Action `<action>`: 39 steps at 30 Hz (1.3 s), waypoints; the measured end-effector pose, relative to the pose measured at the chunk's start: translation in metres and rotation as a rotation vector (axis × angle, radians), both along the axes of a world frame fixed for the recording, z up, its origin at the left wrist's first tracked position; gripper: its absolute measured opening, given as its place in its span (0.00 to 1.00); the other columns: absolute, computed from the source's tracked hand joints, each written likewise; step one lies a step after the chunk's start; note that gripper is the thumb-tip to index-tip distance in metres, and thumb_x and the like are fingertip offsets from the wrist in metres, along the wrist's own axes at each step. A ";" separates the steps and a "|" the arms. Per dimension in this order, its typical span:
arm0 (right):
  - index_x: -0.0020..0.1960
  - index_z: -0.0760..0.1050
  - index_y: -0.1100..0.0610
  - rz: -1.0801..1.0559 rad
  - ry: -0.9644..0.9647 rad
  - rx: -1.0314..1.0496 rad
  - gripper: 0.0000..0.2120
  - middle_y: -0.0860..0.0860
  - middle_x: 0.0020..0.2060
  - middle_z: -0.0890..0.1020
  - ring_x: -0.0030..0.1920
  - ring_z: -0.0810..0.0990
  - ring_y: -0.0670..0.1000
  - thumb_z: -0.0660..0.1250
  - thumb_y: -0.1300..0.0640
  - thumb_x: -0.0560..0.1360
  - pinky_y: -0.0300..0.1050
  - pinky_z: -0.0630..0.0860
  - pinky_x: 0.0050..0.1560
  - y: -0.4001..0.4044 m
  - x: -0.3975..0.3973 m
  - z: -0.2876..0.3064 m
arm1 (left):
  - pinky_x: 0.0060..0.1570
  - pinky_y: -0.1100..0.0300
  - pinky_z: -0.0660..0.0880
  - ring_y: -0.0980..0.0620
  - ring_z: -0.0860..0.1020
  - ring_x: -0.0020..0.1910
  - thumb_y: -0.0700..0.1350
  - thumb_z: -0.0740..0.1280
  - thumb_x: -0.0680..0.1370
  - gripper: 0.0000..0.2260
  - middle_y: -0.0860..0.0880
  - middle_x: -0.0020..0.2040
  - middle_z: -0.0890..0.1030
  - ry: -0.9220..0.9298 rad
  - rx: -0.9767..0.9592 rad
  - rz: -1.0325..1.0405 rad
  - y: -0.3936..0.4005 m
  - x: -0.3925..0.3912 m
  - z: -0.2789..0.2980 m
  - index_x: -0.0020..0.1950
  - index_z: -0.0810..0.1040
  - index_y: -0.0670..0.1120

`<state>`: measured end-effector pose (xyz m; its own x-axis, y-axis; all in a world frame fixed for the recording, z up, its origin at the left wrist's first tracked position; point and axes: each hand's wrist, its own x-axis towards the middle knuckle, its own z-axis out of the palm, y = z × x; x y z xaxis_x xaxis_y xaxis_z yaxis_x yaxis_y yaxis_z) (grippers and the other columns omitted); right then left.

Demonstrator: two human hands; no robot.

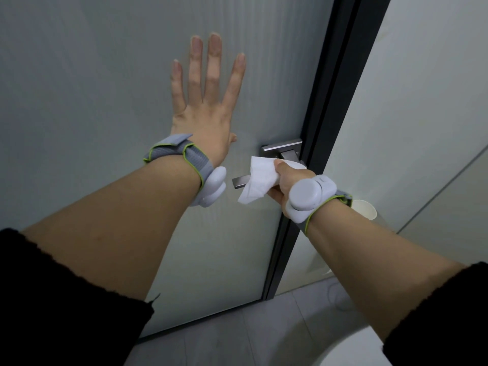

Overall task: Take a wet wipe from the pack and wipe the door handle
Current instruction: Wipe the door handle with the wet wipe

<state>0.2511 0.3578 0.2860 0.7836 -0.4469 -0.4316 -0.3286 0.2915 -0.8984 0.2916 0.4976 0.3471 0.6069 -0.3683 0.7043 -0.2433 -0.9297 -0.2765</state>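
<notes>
Two black knitted sleeves sit nearest the camera, one pushed up on each forearm. Two grey fabric wrist straps with lime-green edging follow, one per wrist, each carrying one rounded white plastic sensor housing. No brand, label or legible writing shows on any item.

The right hand is closed around one white, crumpled wet wipe, fingers curled and pressed together, the thumb on top of the tissue. The wipe is wrapped over the middle of one brushed-metal lever door handle; a loose corner of the wipe hangs below the lever. Only the free end of the lever protrudes to the left of the wipe. The lever joins one square metal mounting plate set just beside the dark door edge.

The left hand lies flat against the pale grey-green ribbed door panel, above and left of the handle, four fingers extended and spread apart, thumb mostly hidden.

One dark metal door frame runs diagonally to the right. One white paper cup shows partly behind the right wrist.
</notes>
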 end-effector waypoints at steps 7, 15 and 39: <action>0.69 0.62 0.67 -0.022 -0.024 0.056 0.28 0.65 0.68 0.70 0.65 0.73 0.65 0.66 0.56 0.75 0.59 0.75 0.64 0.004 -0.003 0.001 | 0.71 0.37 0.48 0.33 0.52 0.75 0.57 0.75 0.64 0.53 0.37 0.78 0.52 -0.003 0.003 -0.012 0.000 -0.001 0.000 0.78 0.45 0.48; 0.65 0.71 0.69 0.082 -0.015 0.113 0.20 0.65 0.56 0.81 0.50 0.82 0.57 0.63 0.60 0.76 0.55 0.76 0.63 0.048 -0.004 -0.005 | 0.71 0.39 0.47 0.34 0.51 0.76 0.54 0.75 0.66 0.51 0.38 0.78 0.51 0.021 0.020 -0.033 0.006 -0.006 0.002 0.78 0.45 0.48; 0.56 0.76 0.56 0.128 -0.020 0.180 0.16 0.55 0.46 0.83 0.41 0.82 0.54 0.63 0.46 0.76 0.45 0.81 0.38 -0.054 -0.077 0.023 | 0.58 0.49 0.72 0.41 0.73 0.62 0.51 0.60 0.79 0.18 0.42 0.62 0.76 0.623 -0.102 -0.342 -0.063 -0.062 0.024 0.66 0.69 0.45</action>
<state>0.1740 0.3035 0.3085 0.8380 -0.2607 -0.4793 -0.3559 0.4047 -0.8424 0.2297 0.4343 0.3711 0.7698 -0.5602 0.3060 -0.6098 -0.7871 0.0930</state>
